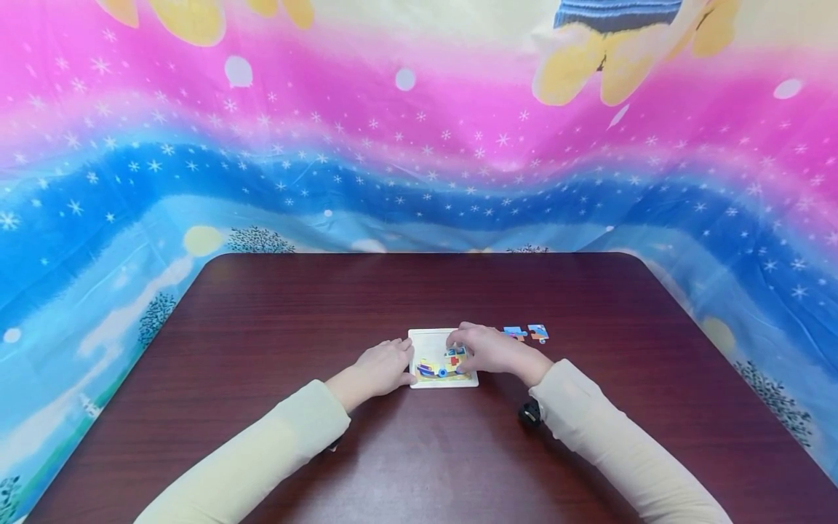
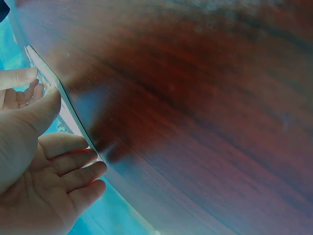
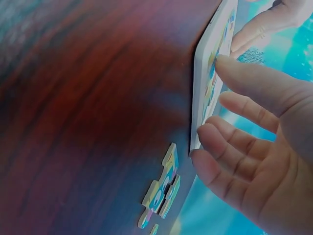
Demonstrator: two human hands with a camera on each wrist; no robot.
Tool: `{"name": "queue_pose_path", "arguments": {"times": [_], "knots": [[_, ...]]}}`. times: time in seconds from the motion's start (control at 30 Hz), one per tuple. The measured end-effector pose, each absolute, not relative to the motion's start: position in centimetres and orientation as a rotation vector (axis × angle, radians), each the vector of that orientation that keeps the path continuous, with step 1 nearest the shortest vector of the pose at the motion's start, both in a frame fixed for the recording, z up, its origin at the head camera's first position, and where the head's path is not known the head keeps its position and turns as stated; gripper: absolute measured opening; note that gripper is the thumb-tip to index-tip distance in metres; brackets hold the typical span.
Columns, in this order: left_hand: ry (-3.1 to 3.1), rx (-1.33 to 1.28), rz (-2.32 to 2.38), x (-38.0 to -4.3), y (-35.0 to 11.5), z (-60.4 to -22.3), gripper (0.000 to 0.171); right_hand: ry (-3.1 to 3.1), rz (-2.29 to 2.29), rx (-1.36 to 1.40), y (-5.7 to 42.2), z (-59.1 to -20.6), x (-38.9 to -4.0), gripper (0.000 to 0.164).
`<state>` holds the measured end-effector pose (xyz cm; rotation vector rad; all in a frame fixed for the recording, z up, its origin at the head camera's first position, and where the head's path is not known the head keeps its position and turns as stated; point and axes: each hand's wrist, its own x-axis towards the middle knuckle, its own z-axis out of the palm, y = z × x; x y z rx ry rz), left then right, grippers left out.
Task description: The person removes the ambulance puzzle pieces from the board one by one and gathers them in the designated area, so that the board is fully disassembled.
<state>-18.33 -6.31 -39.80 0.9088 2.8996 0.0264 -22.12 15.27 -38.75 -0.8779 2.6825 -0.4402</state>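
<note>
A white-framed jigsaw tray point(image 1: 425, 336) lies on the table, its lower part filled with assembled puzzle pieces point(image 1: 435, 371) showing a yellow, blue and red picture. Bare white backing shows in its upper part. My left hand point(image 1: 385, 367) rests against the tray's left side, fingers extended along the edge and thumb by the lower left corner. Over the right side reaches my right hand point(image 1: 487, 349). Its thumb point(image 3: 239, 73) touches the picture, while the other fingers spread near the frame. No piece shows between those fingers.
Several loose puzzle pieces point(image 3: 159, 196) lie to the right of the tray, partly behind the right hand in the head view. The dark wooden table point(image 1: 314, 291) has rounded far corners. Behind it hangs a colourful snowflake-patterned cloth point(image 1: 419, 160).
</note>
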Motion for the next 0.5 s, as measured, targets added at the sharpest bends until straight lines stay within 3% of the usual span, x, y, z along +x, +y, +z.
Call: {"name": "queue_pose_path", "arguments": {"times": [0.5], "knots": [[2.913,0.955,0.065,-18.3,-6.44,-39.8,0.048,2.705,-0.381,-0.911,15.13,-38.67,-22.24,0.04]]}}
